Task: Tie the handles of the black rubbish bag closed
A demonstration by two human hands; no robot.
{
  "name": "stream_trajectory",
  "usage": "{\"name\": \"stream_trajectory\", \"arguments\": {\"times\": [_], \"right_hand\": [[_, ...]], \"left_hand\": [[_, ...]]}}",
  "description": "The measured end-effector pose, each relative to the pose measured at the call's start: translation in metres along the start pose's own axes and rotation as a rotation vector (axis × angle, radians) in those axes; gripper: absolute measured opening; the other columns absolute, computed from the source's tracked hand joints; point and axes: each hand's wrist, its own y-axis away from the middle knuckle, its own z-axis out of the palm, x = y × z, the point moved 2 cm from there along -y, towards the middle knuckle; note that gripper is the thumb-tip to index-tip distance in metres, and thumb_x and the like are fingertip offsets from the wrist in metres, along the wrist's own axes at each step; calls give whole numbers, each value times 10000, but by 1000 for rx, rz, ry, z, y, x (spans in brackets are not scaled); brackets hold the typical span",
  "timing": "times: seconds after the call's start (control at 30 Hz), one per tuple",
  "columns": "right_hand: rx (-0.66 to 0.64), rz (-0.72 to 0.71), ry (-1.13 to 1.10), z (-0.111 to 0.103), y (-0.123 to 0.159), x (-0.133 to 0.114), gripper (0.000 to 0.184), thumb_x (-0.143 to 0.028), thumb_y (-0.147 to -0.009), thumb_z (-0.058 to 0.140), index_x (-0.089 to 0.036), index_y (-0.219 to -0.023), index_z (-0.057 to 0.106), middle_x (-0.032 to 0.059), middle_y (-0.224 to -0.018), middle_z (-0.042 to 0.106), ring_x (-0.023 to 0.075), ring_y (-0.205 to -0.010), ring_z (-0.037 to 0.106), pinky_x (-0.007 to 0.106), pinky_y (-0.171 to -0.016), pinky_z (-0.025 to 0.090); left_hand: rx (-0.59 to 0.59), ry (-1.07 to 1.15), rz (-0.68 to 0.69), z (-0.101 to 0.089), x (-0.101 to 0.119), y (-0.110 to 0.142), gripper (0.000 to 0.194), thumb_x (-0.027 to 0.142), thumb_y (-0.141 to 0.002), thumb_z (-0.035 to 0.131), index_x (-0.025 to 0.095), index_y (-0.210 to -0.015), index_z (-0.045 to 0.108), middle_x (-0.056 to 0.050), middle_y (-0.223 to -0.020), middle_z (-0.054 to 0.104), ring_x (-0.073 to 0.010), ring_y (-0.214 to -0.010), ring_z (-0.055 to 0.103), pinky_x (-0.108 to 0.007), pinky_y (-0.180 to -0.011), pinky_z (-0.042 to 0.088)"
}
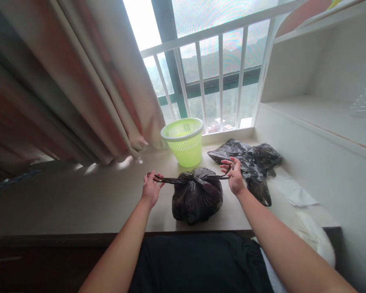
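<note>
A full black garbage bag (197, 199) sits on the pale window ledge, its neck gathered shut in the middle. From the neck, drawstrings stretch out to both sides. My left hand (151, 189) holds the left drawstring loop, fingers closed around it. On the other side my right hand (234, 177) grips the right loop, which runs taut back to the bag. Just behind the bag stands a light green plastic wastebasket (186, 150) with a perforated upper wall and a pale rim. What fills the bag is hidden.
Another black plastic bag (247, 156) lies crumpled to the right, beside a white sheet (293, 191). Long curtains (110, 81) hang at the left. White railings (221, 81) guard the window behind. A shelf unit (311, 110) rises along the right.
</note>
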Motion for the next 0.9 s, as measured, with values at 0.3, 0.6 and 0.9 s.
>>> {"name": "stream_trajectory", "arguments": {"times": [0.3, 0.6, 0.9], "right_hand": [[-41, 38, 176, -8, -2, 8, 591, -474, -782, 709, -257, -1307, 551, 66, -1166, 712, 242, -1115, 643, 393, -948, 513], [-443, 173, 545, -23, -5, 3, 875, -620, -686, 859, -261, -1438, 590, 137, -1511, 588, 381, -1479, 453, 598, -1255, 282], [-614, 89, 591, -16, 3, -8, 908, -503, -705, 910, -357, -1516, 529, 77, -1625, 475, 339, -1530, 396, 570, -1280, 281]], "left_hand": [[-381, -447, -135, -5, -21, 10, 533, 602, -702, 863, 230, -1070, 760, -166, -1441, 632, -396, -1436, 454, -457, -1005, 476], [-520, -567, 337, 27, -2, 27, 312, 374, -769, 843, 274, -1064, 820, -94, -1319, 687, -328, -1335, 547, -423, -1223, 339], [-538, -587, 559, 48, -1, 48, 171, 355, -926, 683, 258, -910, 823, -104, -1144, 733, -279, -1185, 618, -390, -1201, 355]]}}
